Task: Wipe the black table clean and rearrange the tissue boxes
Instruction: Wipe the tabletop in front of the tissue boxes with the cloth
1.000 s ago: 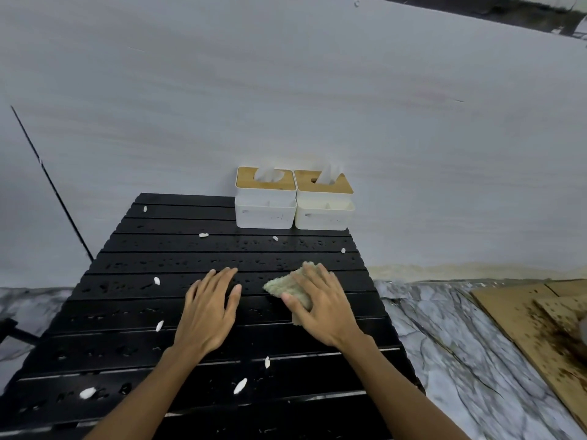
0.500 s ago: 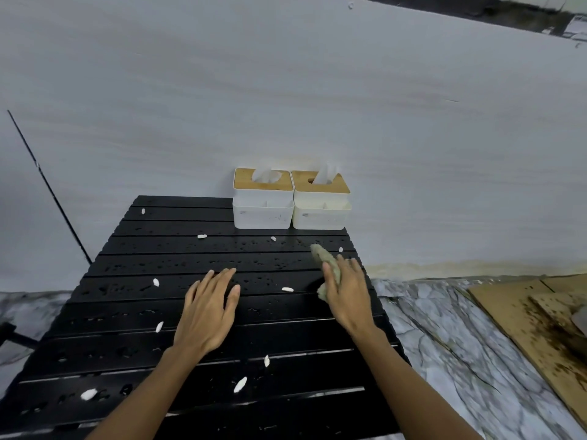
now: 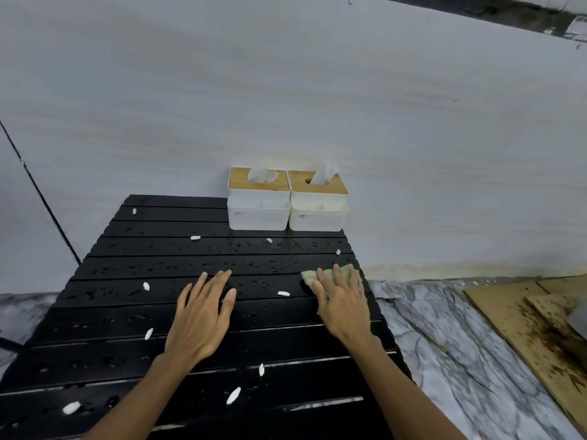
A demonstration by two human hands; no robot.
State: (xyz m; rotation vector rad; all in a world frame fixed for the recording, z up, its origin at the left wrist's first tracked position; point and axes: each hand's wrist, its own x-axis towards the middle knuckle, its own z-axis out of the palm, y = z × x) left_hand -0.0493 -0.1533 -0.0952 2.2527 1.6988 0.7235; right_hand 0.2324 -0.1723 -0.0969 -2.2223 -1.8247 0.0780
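Note:
The black slatted table (image 3: 133,315) is wet with droplets and strewn with several small white scraps (image 3: 233,396). Two white tissue boxes with wooden lids stand side by side at its far edge against the wall, the left box (image 3: 259,214) and the right box (image 3: 318,215). My right hand (image 3: 341,304) presses flat on a pale green cloth (image 3: 344,273) near the table's right edge. My left hand (image 3: 201,315) rests flat on the table's middle, fingers straight, holding nothing.
A pale wall (image 3: 286,90) rises right behind the table. To the right lies a marbled floor (image 3: 444,344) with stained cardboard sheets (image 3: 533,328). A thin dark line (image 3: 41,198) runs down the wall at the left.
My right hand has swept the cloth from the table's middle to its right edge and now lies flat on it. A white scrap now shows where the cloth was. The left hand has stayed put.

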